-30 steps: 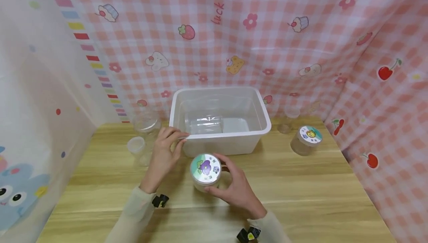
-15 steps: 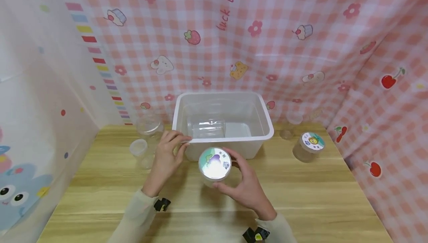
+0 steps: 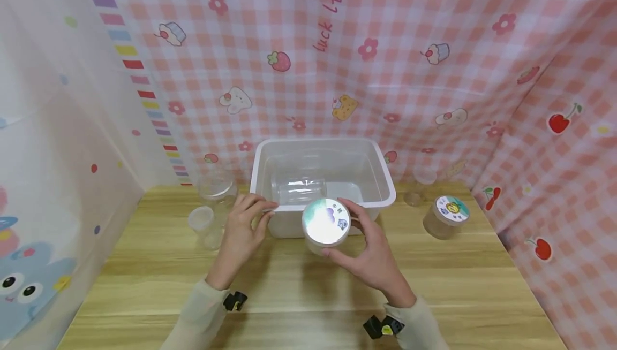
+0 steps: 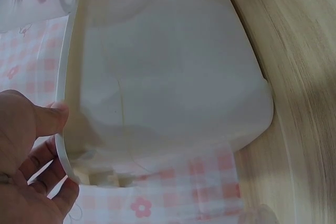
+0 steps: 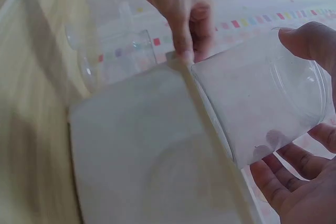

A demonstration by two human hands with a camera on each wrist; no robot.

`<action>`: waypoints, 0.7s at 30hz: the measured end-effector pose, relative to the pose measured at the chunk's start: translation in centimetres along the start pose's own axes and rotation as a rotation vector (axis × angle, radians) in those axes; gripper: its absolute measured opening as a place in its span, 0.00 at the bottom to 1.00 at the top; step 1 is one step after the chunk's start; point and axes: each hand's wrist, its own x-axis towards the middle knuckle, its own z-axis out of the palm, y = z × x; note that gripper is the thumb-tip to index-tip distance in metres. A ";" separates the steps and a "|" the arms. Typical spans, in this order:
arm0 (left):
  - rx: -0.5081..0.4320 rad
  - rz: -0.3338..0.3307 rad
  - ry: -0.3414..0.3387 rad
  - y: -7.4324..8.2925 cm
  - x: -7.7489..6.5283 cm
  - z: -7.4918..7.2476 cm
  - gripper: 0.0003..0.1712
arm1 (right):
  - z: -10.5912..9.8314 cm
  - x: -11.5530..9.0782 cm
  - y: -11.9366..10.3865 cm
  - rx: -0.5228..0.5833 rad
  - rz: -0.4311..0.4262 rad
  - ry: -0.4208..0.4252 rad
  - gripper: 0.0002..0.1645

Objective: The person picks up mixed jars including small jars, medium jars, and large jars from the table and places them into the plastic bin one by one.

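In the head view my right hand grips a clear plastic jar with a round printed lid, thumb on the near side and fingers round the far side. The jar is lifted off the table, in front of the white plastic bin. My left hand pinches the bin's rim at its front left corner; the left wrist view shows the thumb on one side of the rim and fingers on the other. A clear jar lies on its side inside the bin. Glare hides part of the held jar's lid.
On the left of the wooden table stand a large clear jar and a smaller lidded one. To the right are a small clear jar and a jar with a printed lid. A checked cloth hangs behind.
My right hand has raised the jar and carried it to the right, towards the bin's front rim. The left hand keeps its hold on the rim. The head view has shifted slightly.
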 end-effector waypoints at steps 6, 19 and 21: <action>-0.012 -0.008 -0.004 0.0 -0.1 0.0 0.11 | -1.6 1.1 -0.2 -0.033 -0.015 0.016 0.58; -0.011 -0.007 -0.010 0.0 -0.1 0.0 0.11 | -4.8 3.6 0.0 -0.147 -0.035 0.045 0.58; -0.011 -0.011 -0.013 0.1 0.0 -0.1 0.11 | -5.3 4.0 0.1 -0.165 -0.042 0.045 0.58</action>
